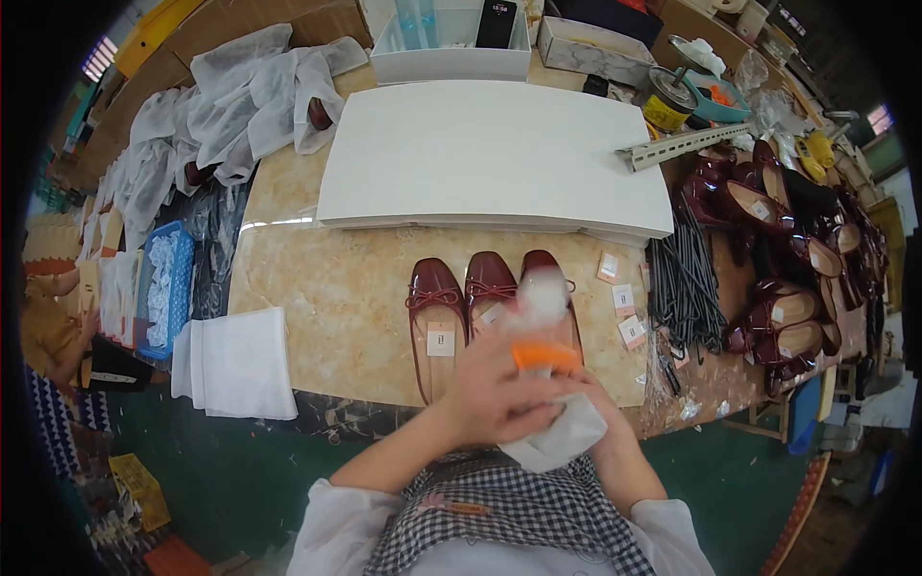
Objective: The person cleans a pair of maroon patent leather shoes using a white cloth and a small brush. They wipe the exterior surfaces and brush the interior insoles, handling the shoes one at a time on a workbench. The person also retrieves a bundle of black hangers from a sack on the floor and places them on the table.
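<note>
Both of my hands are in front of the shoes near the table's front edge. My left hand (490, 389) is curled beside a motion-smeared orange and white thing (544, 357), whose kind I cannot make out; its blurred white end covers part of a shoe. My right hand (603, 408) grips a crumpled white cloth or tissue (555, 444), which hangs below the fingers. Just beyond, three glossy dark red flats with bows stand in a row: a left shoe (434, 286), a middle shoe (488, 276) and a right shoe (541, 259). Paper tags lie in some of them.
A stack of white sheets (490, 154) lies behind the shoes. Several more red flats (788, 317) are piled at right, beside black cords (687, 298). Folded white cloth (235, 365) and a blue basket (178, 288) are at left. Another person's arm (72, 350) shows far left.
</note>
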